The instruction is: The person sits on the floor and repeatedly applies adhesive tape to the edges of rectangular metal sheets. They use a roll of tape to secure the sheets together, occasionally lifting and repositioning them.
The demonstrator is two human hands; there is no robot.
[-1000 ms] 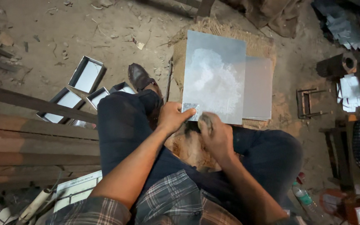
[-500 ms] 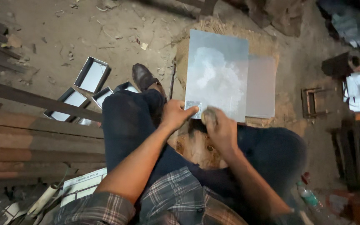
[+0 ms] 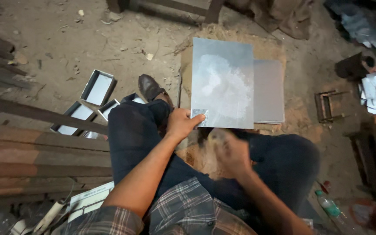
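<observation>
Centrally: metal sheet [image 3: 222, 82], flat on a second sheet [image 3: 268, 91]. Left hand [image 3: 182, 124] pinches its lower-left corner. Right hand [image 3: 230, 153], lower centre, blurred; grip and contents cannot be told. Left of centre: shoe [image 3: 149, 88], open metal boxes [image 3: 97, 88]. Bottle [image 3: 328, 206] lower right, partly cut off.

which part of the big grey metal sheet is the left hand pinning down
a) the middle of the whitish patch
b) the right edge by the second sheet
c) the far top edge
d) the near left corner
d: the left hand presses its fingers on the near left corner of the metal sheet, while the right hand is blurred just below the sheet's near edge.
</observation>
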